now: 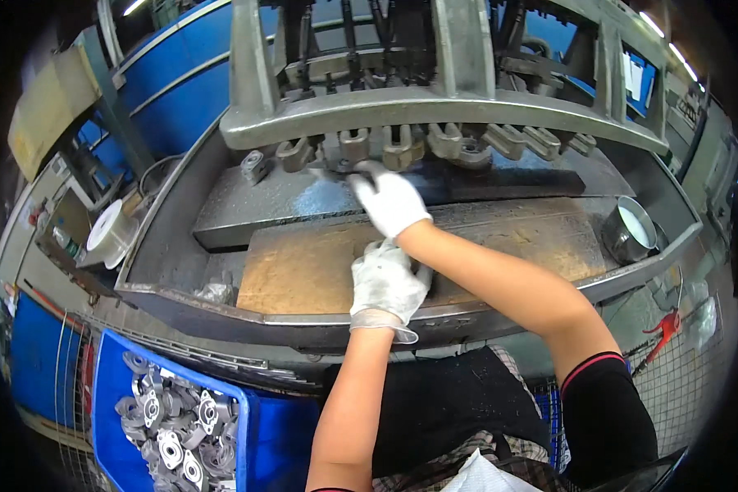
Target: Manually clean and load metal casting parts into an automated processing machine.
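My left hand (389, 283), in a whitish work glove, is over the front edge of a worn wooden board (303, 266). Its fingers are curled in, and whatever they hold is hidden. Just beyond it my right hand (392, 203), also gloved, reaches across from the right toward a row of hanging metal clamps (398, 146). Motion smears its fingertips, so I cannot tell whether they grip anything. A small grey metal part (254, 166) stands on the steel plate (230, 205) to the left, near a patch of pale bluish powder (324, 198).
A heavy machine frame (435, 111) spans above the metal trough (139, 283). A metal cup (629, 230) with pale liquid sits at the trough's right end. At lower left a blue bin (107, 394) holds many metal castings (170, 449). A red-handled tool (664, 330) hangs at right.
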Action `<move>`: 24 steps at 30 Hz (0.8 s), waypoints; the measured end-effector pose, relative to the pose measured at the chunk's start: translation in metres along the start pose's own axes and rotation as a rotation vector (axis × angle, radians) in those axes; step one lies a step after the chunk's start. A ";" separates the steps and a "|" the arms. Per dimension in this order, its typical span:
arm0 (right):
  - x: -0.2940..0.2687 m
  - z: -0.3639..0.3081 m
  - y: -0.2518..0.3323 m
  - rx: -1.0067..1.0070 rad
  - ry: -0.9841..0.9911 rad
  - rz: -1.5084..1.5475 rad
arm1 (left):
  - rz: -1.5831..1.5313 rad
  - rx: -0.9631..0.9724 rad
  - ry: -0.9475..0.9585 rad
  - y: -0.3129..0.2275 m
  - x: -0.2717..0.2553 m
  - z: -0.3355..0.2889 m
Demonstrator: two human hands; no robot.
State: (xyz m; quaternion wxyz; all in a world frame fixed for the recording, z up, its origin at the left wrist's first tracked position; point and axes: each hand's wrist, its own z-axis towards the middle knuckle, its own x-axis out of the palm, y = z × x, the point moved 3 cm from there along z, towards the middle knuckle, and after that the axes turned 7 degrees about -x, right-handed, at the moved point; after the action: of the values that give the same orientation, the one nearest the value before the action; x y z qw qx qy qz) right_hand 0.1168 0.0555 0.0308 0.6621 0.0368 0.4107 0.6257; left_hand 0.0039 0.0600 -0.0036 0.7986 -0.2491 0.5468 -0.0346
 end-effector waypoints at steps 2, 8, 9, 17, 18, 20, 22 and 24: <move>0.004 0.014 0.000 0.096 0.125 -0.135 | -0.042 0.025 0.008 -0.006 -0.002 0.001; -0.028 0.020 -0.044 0.226 -0.024 -0.086 | -0.092 0.066 -0.092 -0.009 0.004 0.003; -0.040 0.013 -0.046 0.199 -0.042 -0.026 | -0.090 0.051 -0.090 -0.010 0.000 0.002; -0.213 -0.095 -0.048 0.129 -0.252 0.178 | -0.004 0.091 -0.110 -0.010 0.007 0.004; -0.239 -0.107 -0.039 0.073 -0.288 -0.024 | -0.001 0.087 -0.116 -0.008 0.004 0.002; -0.291 -0.132 -0.048 -0.156 -0.345 -0.495 | 0.018 0.105 -0.113 -0.009 0.006 0.003; -0.333 -0.160 -0.060 -0.228 -0.407 -0.716 | 0.012 0.110 -0.097 -0.011 0.007 0.003; -0.368 -0.179 -0.075 -0.240 -0.399 -0.868 | 0.050 0.097 -0.093 -0.011 0.006 0.003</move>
State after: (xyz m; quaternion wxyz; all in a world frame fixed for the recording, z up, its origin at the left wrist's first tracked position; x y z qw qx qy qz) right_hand 0.1154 -0.3597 0.0541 0.9271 -0.0953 0.1782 0.3157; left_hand 0.0110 0.0497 -0.0036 0.8348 -0.1977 0.5131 -0.0294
